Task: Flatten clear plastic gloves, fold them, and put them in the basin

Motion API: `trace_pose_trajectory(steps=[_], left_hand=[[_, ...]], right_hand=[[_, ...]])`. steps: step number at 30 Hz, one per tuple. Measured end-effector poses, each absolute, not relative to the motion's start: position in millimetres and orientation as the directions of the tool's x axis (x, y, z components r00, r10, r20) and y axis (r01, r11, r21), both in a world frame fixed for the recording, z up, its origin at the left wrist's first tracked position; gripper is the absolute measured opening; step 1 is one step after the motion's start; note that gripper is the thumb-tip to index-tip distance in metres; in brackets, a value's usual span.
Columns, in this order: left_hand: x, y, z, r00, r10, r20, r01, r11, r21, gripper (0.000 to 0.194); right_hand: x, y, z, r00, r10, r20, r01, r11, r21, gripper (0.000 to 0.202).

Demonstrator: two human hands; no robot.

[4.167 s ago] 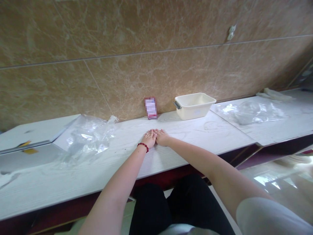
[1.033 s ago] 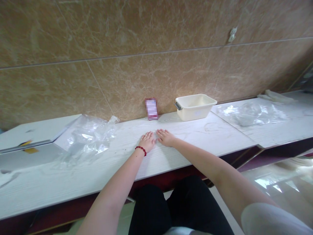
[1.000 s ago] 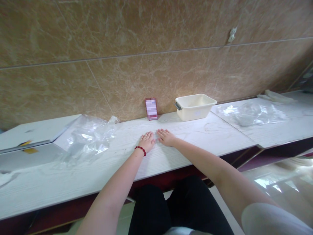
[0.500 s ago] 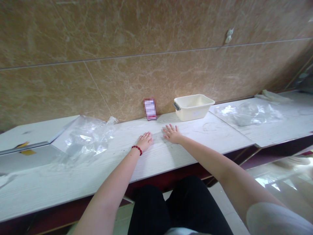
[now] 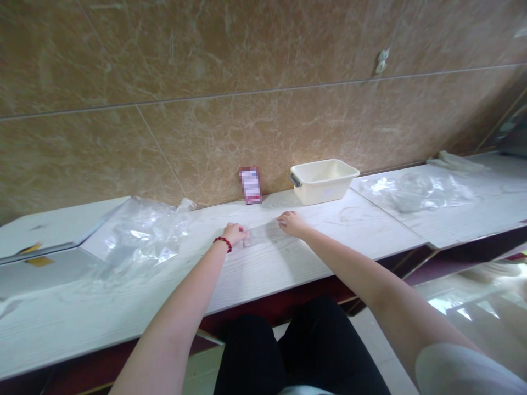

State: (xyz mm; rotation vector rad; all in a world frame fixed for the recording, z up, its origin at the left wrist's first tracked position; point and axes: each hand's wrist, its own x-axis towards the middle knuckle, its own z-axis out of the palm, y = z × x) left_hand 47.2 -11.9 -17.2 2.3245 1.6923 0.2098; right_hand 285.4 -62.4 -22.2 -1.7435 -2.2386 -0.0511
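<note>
A small clear plastic piece (image 5: 263,232) stretches between my hands just above the white wood-grain tabletop (image 5: 263,274). My left hand (image 5: 236,234), with a red beaded bracelet (image 5: 223,243) at its wrist, pinches its left end. At the right end, the fingers of my right hand (image 5: 292,224) are closed on it. Behind my hands, a phone-like object (image 5: 251,185), its face pixelated, leans on the wall. A cream plastic basin (image 5: 325,184) with a grey handle is at the back, right of that object.
Crumpled clear plastic bags (image 5: 150,230) lie by an open white box (image 5: 53,230) on the left. More clear plastic (image 5: 415,192) and a pale cloth-like item (image 5: 457,163) lie farther right. A marbled brown wall (image 5: 230,131) runs along the back.
Both hands were flat with fingers spread over the clear piece. Their fingers have now curled and closed on its two ends. My left hand has shifted slightly left.
</note>
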Motion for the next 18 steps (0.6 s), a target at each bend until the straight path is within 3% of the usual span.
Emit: trace_pose_trajectory(steps=[4,10,18], left_hand=[[48,-12,-15,0.345,0.936,-0.068,0.9,-0.31,0.305,0.022],[45,-6,-14,0.329,0.94,-0.096,0.907,-0.286,0.31,0.037],[46,-4,-11,0.407,0.904,-0.126,0.87,-0.343,0.353,0.024]], right_hand=[[280,-61,-25,-0.202,0.951,0.235,0.956,0.243,-0.161,0.029],[270,-50,-20,-0.255,0.95,0.179,0.949,0.281,-0.14,0.032],[238,-36,-5,-0.338,0.94,0.058,0.931,0.342,-0.128,0.036]])
